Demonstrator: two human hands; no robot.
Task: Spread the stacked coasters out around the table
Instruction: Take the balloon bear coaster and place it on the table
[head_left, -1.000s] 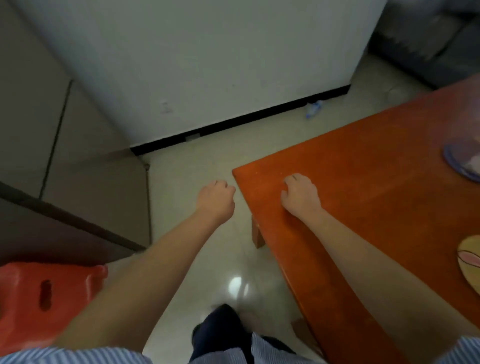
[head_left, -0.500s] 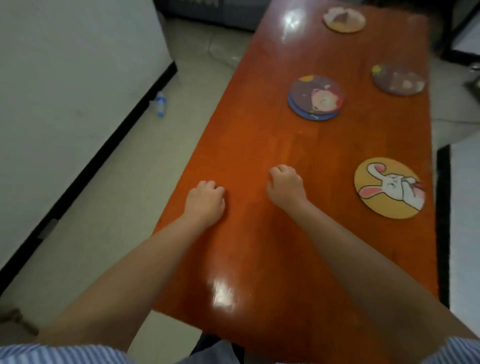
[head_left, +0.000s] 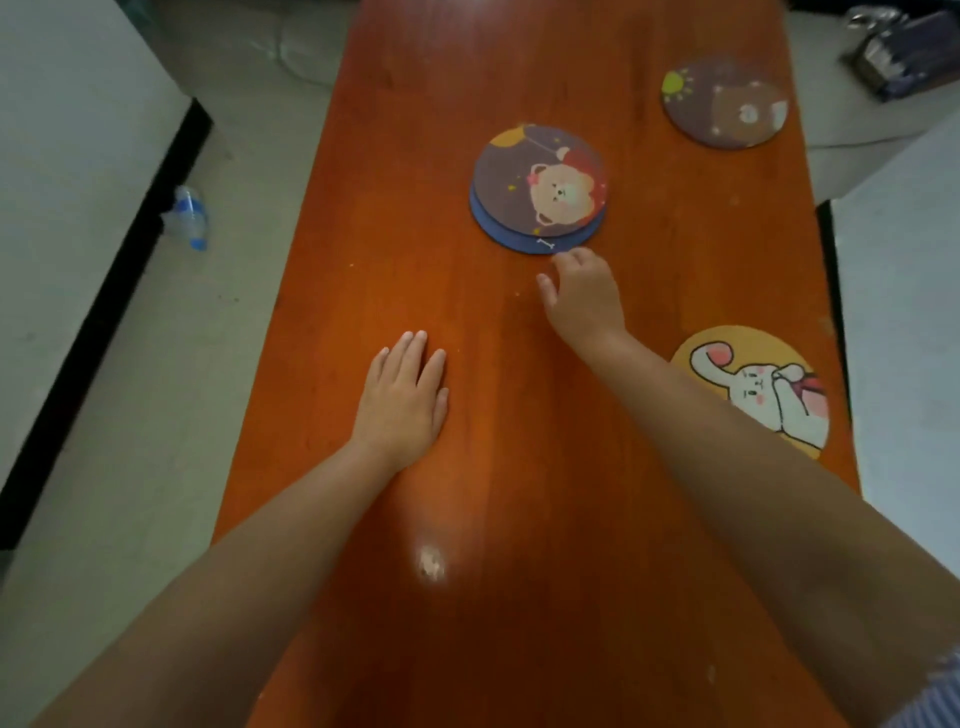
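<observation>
We judge the task partly complete. Two single coasters already lie apart on the table (head_left: 395, 218): the rabbit coaster (head_left: 769, 384) beside our right forearm, near the table's right edge, and the brown bear coaster (head_left: 724, 104) well beyond the right hand (head_left: 584, 301), toward the far right. What remains is the small stack (head_left: 540, 187) directly ahead of the right fingertips: a purple bear coaster lies on top of a blue coaster (head_left: 511, 236), whose rim shows along the near side. We cannot tell whether more lie beneath.

The right hand is extended forward, fingers loosely curled and thumb spread to the left; it holds nothing. Its fingertips are at, or just touching, the near rim of the blue coaster; contact cannot be confirmed. The left hand (head_left: 402, 400) lies flat, palm down, fingers straight and together, on bare table well behind and to the left of the stack; it also holds nothing.

In our judgement, the next step is to separate the top coaster and carry it to the bare left side.
</observation>
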